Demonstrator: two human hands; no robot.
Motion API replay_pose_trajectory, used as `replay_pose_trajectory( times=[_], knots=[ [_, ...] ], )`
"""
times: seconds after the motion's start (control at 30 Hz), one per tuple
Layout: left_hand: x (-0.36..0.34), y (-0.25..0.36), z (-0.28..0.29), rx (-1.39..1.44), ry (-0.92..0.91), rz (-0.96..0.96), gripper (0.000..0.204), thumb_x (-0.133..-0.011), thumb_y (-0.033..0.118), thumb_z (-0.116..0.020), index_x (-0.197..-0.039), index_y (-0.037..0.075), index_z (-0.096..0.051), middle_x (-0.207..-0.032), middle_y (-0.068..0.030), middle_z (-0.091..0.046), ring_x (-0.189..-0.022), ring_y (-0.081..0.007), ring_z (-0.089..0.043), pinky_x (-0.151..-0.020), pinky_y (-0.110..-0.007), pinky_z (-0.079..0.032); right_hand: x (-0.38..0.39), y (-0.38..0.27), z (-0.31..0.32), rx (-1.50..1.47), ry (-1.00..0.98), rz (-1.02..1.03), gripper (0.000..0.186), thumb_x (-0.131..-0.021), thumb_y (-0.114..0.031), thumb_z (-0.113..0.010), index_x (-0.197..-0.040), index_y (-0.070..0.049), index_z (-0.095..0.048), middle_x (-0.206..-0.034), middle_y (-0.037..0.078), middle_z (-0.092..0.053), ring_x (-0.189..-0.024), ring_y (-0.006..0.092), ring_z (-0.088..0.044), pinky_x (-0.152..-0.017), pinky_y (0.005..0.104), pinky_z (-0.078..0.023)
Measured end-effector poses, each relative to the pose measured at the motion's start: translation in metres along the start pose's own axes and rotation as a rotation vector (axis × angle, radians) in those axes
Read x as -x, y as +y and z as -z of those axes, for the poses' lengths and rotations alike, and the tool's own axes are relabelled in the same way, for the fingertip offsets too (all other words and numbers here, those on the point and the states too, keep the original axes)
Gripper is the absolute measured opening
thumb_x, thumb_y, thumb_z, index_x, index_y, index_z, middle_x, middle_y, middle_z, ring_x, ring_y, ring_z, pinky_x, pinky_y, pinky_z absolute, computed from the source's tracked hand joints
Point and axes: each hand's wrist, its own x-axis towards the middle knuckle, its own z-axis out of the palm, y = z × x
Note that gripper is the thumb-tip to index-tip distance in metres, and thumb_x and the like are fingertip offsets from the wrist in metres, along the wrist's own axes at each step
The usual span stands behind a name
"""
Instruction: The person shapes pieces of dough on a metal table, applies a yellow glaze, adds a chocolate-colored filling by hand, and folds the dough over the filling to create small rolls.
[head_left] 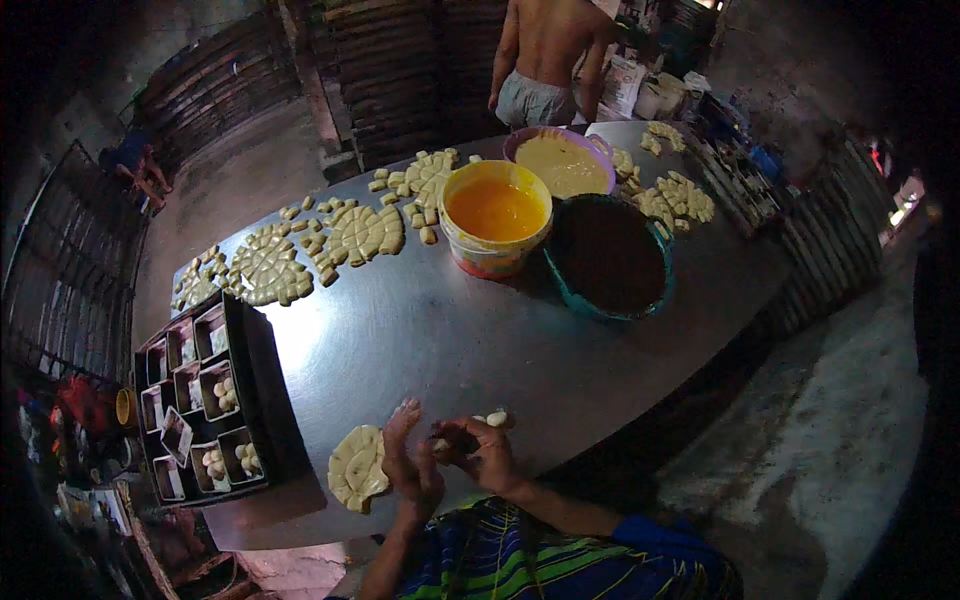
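Observation:
My left hand [411,465] and my right hand [483,452] meet low over the near edge of a shiny metal table [420,330], pinching a small pale dough piece [441,443] between them. Another small piece of dough [496,418] sits at my right fingertips. To the left of my left hand lies a scored flat round of dough [357,466]. A black baking tray [205,405] with several rectangular moulds, some holding dough balls, stands at the left edge of the table.
A yellow bucket of orange filling [496,212], a teal bowl of dark filling [610,255] and a purple bowl of pale filling [560,160] stand mid-table. Cut dough rounds [300,250] spread across the far side. A shirtless person [545,60] stands beyond the table.

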Motion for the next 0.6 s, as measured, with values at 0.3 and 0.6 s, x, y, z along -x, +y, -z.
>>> replay_pose_trajectory(
  times=[0.3, 0.6],
  knots=[
    [0.006, -0.006, -0.023, 0.130, -0.579, -0.122, 0.031, -0.094, 0.025, -0.053, -0.110, 0.001, -0.065, -0.107, -0.0182, -0.067, -0.101, -0.0339, -0.065, -0.085, -0.040, -0.049, 0.009, -0.005, 0.047, -0.908, -0.438, -0.338, 0.049, -0.094, -0.046, -0.064, -0.120, -0.006, -0.064, -0.111, 0.009, -0.068, -0.103, 0.0233, -0.065, -0.089, 0.0418, -0.054],
    [-0.008, -0.010, -0.055, 0.632, -0.228, 0.590, 0.032, -0.102, 0.025, -0.053, -0.124, 0.003, -0.058, -0.121, -0.0125, -0.066, -0.112, -0.0223, -0.061, -0.100, -0.036, -0.046, -0.113, -0.119, 0.146, 0.198, -0.270, -0.278, 0.037, -0.092, -0.005, -0.069, -0.128, -0.004, -0.065, -0.126, 0.009, -0.067, -0.112, 0.0127, -0.062, -0.100, 0.0323, -0.050]
  ],
)
